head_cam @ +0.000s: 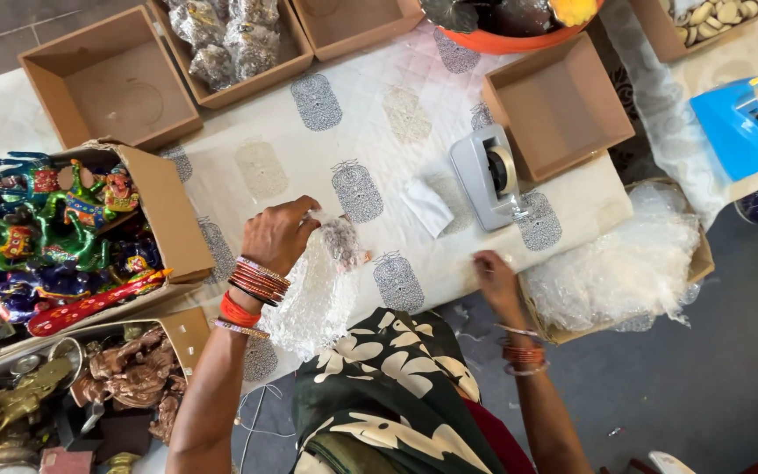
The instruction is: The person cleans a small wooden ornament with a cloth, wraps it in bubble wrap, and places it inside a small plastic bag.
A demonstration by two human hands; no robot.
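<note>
While the left hand [278,235] pinches crinkly bubble wrap [313,298] (grip closed), right hand [493,274] flat on quilted cloth [370,132], empty.

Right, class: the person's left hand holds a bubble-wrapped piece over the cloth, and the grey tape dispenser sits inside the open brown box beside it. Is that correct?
Not quite. The head view shows the grey tape dispenser resting on the printed cloth, just outside the open brown box, not inside it. The rest holds: the left hand holds a bubble-wrapped piece over the cloth.
</note>
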